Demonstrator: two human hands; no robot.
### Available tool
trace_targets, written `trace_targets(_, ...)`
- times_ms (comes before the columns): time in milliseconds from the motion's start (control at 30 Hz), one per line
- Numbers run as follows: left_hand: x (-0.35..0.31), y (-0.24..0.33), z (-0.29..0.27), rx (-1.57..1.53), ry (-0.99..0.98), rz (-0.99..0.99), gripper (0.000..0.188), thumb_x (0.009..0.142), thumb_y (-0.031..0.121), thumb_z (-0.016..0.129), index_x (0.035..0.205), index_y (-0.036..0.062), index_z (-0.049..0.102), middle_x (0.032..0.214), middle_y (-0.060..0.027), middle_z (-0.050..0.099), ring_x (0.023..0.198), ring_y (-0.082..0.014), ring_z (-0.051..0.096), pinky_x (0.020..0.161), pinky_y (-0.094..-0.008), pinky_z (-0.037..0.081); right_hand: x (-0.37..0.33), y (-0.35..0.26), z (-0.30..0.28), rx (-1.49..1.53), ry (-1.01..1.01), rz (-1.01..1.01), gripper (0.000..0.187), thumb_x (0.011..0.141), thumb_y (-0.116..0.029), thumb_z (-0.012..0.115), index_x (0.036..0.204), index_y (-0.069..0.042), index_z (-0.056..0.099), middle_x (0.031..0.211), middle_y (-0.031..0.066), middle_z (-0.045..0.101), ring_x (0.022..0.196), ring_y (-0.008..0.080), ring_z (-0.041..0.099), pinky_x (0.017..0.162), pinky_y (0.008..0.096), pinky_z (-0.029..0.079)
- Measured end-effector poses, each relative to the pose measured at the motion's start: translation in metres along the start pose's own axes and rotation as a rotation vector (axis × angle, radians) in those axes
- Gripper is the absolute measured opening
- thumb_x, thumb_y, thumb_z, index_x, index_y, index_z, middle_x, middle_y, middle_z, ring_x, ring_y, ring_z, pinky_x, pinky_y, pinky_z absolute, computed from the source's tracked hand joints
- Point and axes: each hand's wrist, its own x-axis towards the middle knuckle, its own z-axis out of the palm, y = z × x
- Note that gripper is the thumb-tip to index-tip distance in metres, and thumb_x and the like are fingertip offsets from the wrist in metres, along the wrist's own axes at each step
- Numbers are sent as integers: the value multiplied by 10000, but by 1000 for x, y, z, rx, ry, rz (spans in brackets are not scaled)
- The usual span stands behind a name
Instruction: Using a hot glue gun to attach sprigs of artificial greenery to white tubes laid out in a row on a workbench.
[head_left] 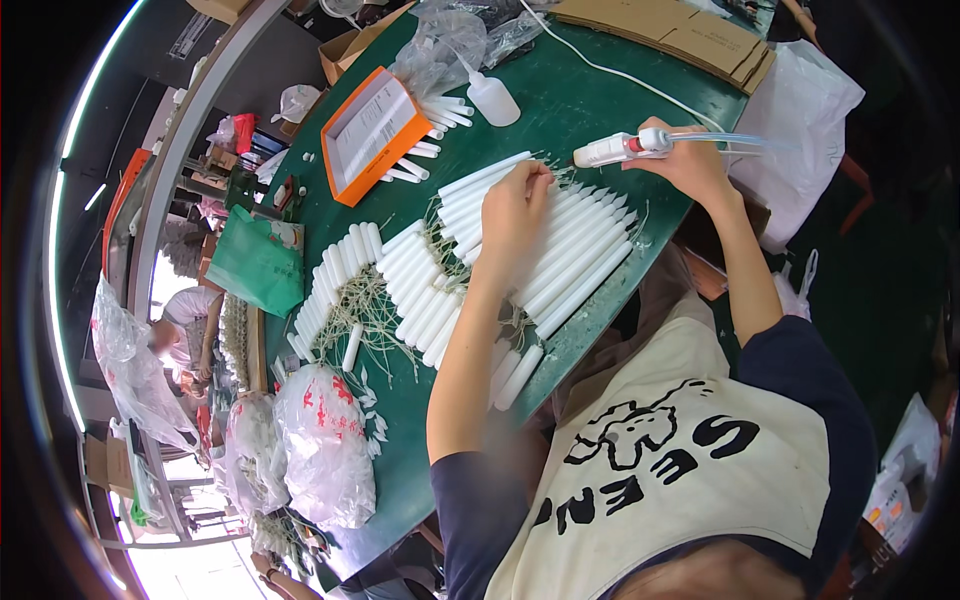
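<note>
Along the near edge of the green tabletop [570,115], white sticks [580,256] lie packed side by side, pointed tips lined up towards the right hand [693,165], presumably so each tip is easy to reach. And that hand is wrapped firmly around a white-and-red applicator gun [603,152], nozzle aimed over the tips! The left hand [515,212] settles on the row, fingers curled, perhaps steadying it; whether it pinches a stick, I can't tell. Towards the far edge, an orange box [388,163] sits beside loose sticks [412,169], seemingly parked out of the way.

Open tabletop [555,112] between bottle [494,101] and cord [591,63], tube rows [575,250] nearer
</note>
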Motion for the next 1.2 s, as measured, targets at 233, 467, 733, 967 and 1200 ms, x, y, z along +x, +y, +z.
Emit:
trace_targets(233, 2, 4, -1, 32, -7, -14, 149, 857, 94, 557, 937, -31, 575, 840, -120, 660, 766, -183, 645, 676, -257, 477, 27, 18, 9, 349, -76, 356, 375, 687, -328, 773, 841, -20, 626, 688, 87, 639, 543, 200, 588, 524, 289, 453)
trace_targets(467, -4, -1, 0, 49, 31, -15, 150, 855, 110, 564, 926, -21, 580, 823, -130, 657, 752, -204, 652, 649, -270, 481, 47, 49, 34, 467, -81, 366, 418, 725, -303, 742, 930, 30, 594, 762, 113, 648, 564, 181, 615, 570, 292, 473)
trace_targets(733, -4, 0, 1, 66, 34, 10, 163, 850, 129, 574, 934, -10, 582, 848, -130, 667, 778, -234, 662, 649, -291, 495, 43, 51, 35, 272, -9, 347, 493, 683, -345, 769, 946, 32, 593, 876, 172, 653, 820, 307, 634, 743, 351, 479)
trace_targets(967, -1, 2, 5, 66, 64, 40, 170, 841, 147, 581, 922, -2, 594, 848, -140, 665, 769, -267, 656, 651, -318, 499, 6, 43, 15, -39, 525, 60, 387, 662, -233, 800, 878, -7, 572, 743, 105, 584, 702, 265, 568, 685, 327, 456)
trace_targets(1200, -3, -2, 4, 126, 78, 18, 167, 821, 166, 576, 899, 22, 603, 837, -148, 658, 754, -302, 636, 674, -359, 488, -55, -46, 22, 206, 564, -84, 330, 755, -8, 634, 577, -51, 359, 493, 49, 341, 403, 169, 318, 402, 286, 245)
